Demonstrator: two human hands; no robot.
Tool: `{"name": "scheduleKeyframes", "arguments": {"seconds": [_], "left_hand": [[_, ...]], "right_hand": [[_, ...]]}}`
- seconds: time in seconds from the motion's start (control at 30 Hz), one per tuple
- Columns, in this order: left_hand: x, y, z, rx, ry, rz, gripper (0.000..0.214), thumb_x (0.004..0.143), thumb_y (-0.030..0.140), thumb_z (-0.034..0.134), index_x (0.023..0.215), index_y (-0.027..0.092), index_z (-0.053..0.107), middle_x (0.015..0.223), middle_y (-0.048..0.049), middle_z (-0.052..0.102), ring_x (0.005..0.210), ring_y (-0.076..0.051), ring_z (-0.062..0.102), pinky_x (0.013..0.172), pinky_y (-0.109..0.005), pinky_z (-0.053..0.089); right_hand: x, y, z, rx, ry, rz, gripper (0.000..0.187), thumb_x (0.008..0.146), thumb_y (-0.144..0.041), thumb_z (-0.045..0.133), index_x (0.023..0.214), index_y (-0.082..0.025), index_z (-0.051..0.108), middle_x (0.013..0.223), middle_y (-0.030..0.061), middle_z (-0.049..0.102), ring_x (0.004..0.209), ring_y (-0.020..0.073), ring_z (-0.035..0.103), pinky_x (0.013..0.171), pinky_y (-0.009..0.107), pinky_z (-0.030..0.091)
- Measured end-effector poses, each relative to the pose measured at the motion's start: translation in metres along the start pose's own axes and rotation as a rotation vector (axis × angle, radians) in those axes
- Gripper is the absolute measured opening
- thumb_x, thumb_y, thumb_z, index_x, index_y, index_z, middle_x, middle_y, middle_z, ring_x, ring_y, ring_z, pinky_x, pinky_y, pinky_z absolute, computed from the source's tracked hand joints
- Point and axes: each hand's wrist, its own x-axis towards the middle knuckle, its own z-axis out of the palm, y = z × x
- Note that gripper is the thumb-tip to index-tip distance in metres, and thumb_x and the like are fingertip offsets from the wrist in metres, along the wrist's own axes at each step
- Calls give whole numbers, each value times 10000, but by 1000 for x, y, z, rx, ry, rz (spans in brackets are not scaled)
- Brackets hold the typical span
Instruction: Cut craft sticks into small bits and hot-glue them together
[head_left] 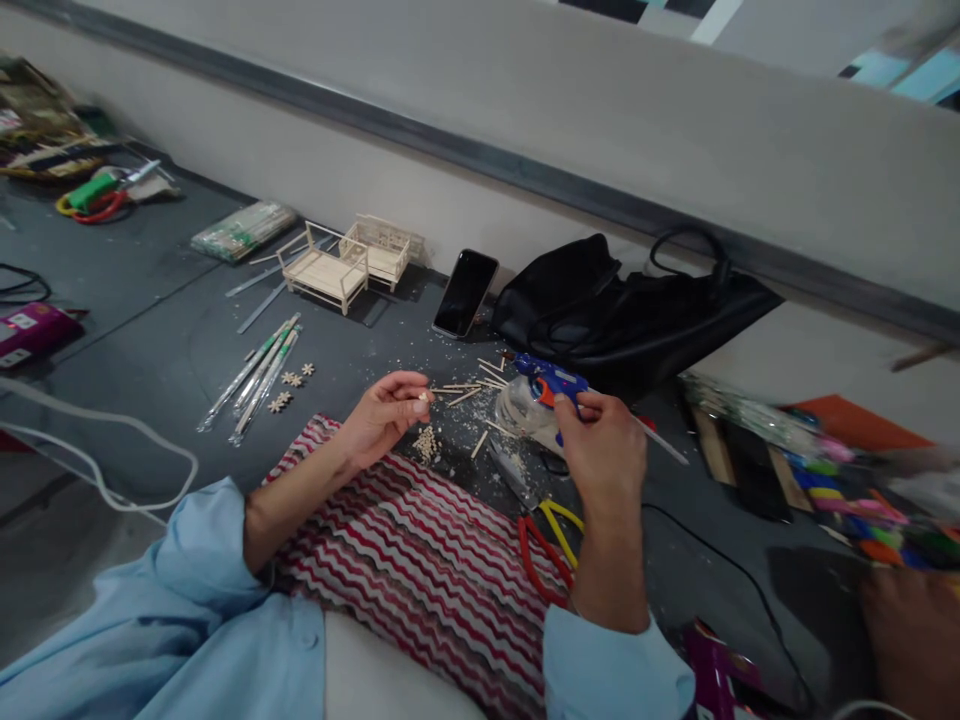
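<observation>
1. Dial: centred between the hands, twelve pointing away from the seated person.
2. Left hand (386, 418), bare, light-blue sleeve rolled up: thumb and fingertips are pinching a tiny pale wooden piece (424, 398), mostly hidden by the fingers. It is being held above the tabletop, at nine o'clock.
3. Right hand (606, 440), at three o'clock: is grasping a blue plastic glue gun with an orange trigger (556, 378). The nozzle is pointing toward ten; I cannot tell whether the trigger is being squeezed.
4. Small heap of pale wooden bits (426, 444): is lying at six o'clock from the left fingertips.
5. Loose thin pale wooden sticks (463, 392): are scattering at three o'clock from the same fingertips.
6. Cutters with one red and one yellow handle (551, 535): are resting at five o'clock.
7. Flower-shaped pale wooden pieces (280, 402): are sitting at nine, near clear sleeves with green labels (259, 370).
8. Two miniature pale wooden furniture pieces (326, 275): are standing side by side toward ten-thirty.
9. Black smartphone (466, 293): is leaning at twelve.
10. Soft black bag (637, 315): is slumping between one and two.
11. Red, white and grey wavy-striped cloth (420, 560): is spreading below the hands, toward seven.
</observation>
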Motion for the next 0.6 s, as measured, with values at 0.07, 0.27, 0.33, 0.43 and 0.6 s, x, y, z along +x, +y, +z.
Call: {"name": "scheduleKeyframes", "arguments": {"seconds": [0.07,0.27,0.33,0.43,0.6], "left_hand": [[0,0,0,8,-5,10,338,553,150,870,849,192,712,736,22,714,656,-80,638,623,-193,529],[1,-1,-2,16,-22,26,349,552,158,870,860,198,712,729,23,709,629,-84,623,625,-219,528],[1,0,-2,17,-30,35,362,559,161,867,882,200,710,738,24,709,621,-81,619,626,-220,523],[1,0,-2,1,-47,42,371,570,156,861,906,201,709,747,24,712,621,-78,616,629,-218,515],[1,1,-3,-26,-50,35,398,569,142,860,930,202,705,760,18,718,655,-87,627,643,-220,515]], "right_hand": [[2,2,-1,39,-47,28,348,772,-473,575,916,-167,656,796,111,682,761,272,630,698,388,468],[2,2,1,112,-134,80,497,712,-554,628,985,-140,651,882,147,689,733,262,625,623,380,489],[1,-2,-1,297,-148,139,511,679,-523,665,1010,-134,648,905,127,681,676,222,608,540,338,485],[-4,-11,-10,651,-216,203,440,651,-487,707,948,-165,662,829,45,659,579,152,556,460,275,448],[-14,-28,-23,1073,-375,141,338,678,-358,736,982,-228,666,891,14,659,632,130,581,494,253,452]]}}
